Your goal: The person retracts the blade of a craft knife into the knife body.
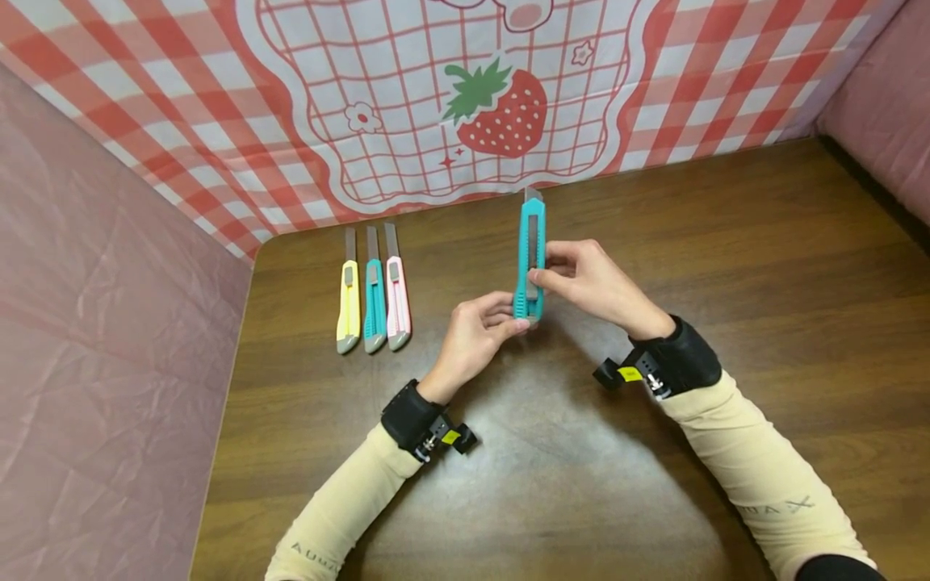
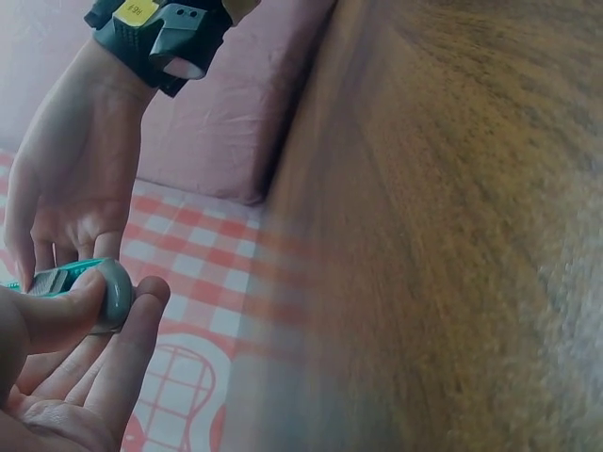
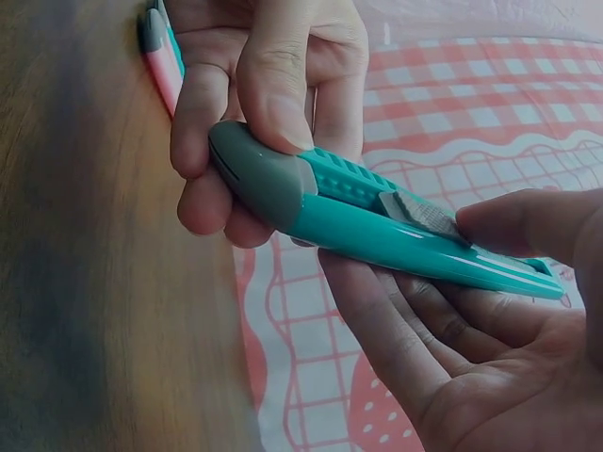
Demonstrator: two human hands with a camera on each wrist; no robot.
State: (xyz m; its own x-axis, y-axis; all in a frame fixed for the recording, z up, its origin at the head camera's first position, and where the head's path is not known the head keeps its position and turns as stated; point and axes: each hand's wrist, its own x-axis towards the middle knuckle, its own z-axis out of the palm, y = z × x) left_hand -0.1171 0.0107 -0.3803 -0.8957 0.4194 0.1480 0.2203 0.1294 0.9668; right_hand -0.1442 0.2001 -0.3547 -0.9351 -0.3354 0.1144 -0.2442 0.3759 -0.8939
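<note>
Table (image 1: 574,516): brown wood grain, slight gloss, rounded back-left corner.
Check cloth (image 1: 218,73): hangs along table's back edge. Red/white gingham, strawberry print (image 1: 512,113) mid-panel.
Pink cloth (image 1: 109,323): creased, walls off left side; more at far right.
Sleeves (image 1: 763,468): cream, snug knit, lettered.
Right hand (image 1: 599,282): thumb on the slider, fingers behind the body, gripping it. Covers part of the right edge.
Left hand (image 1: 472,335): pinches the tail end, thumb against fingers. Thumb hides part of the cap in left wrist view.
Straps (image 1: 679,355): black, one per wrist, small camera mount on each.
Held cutter (image 1: 533,242): teal, glossy, tapered, ribbed edge. Between both hands, near table's back edge, blade end up in head view.
Other cutters: side by side on table, left of hands. Yellow (image 1: 349,303), teal (image 1: 374,307), pink (image 1: 397,303); long blades out, grey tails.
Cap (image 3: 264,174): grey, smooth, rounded.
Slider (image 3: 424,217): grey, ridged.
Blade (image 1: 534,195): flat grey metal, short length protruding.
</note>
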